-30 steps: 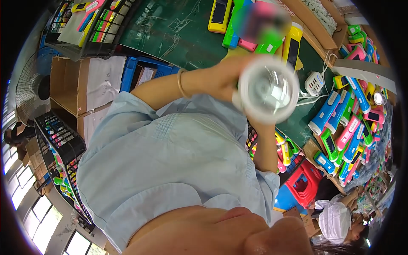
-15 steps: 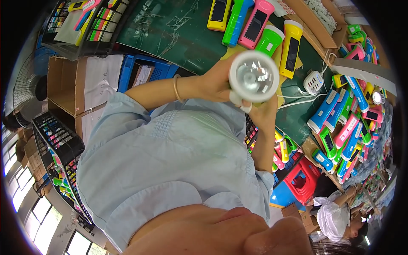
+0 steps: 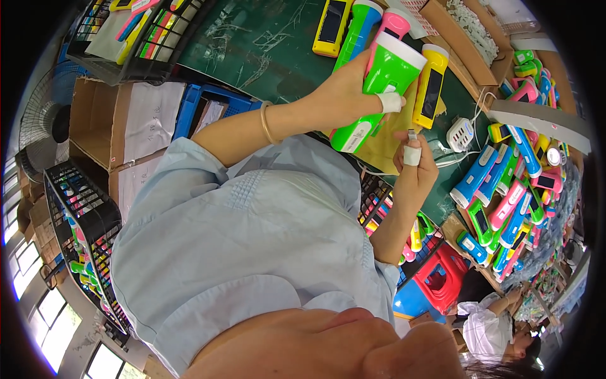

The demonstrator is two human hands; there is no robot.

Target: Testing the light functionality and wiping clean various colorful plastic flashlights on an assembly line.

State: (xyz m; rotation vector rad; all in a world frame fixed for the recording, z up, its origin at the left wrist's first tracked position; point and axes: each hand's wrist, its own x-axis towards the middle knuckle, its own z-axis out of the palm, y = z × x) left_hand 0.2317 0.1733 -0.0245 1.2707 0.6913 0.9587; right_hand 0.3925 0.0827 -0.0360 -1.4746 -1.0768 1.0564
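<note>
My left hand [image 3: 344, 95] is closed around a green flashlight [image 3: 385, 79] with a white rim, tilted with its wide head up and to the right. White tape wraps the thumb. Just right of the flashlight's lower end, my right hand [image 3: 418, 165] pinches a small silver-tipped piece [image 3: 412, 134]; its kind is hard to tell, though a white cable [image 3: 379, 172] passes near that hand. Beneath both hands lies a yellow sheet [image 3: 407, 117]. Beyond them a yellow flashlight [image 3: 431, 88] with a dark panel rests on the green table [image 3: 278, 38], beside yellow, blue-green and pink ones.
A white multi-port charger [image 3: 460, 135] sits at the right, near a heap of coloured flashlights [image 3: 505, 202]. An open cardboard box [image 3: 470, 31] stands far right. Black wire baskets [image 3: 142, 50] and a carton [image 3: 95, 126] are at the left. Another person [image 3: 486, 325] is at lower right.
The green flashlight has turned from lens toward me to side-on, now in my left hand alone. My right hand has come away to the right, pinching the small piece.
</note>
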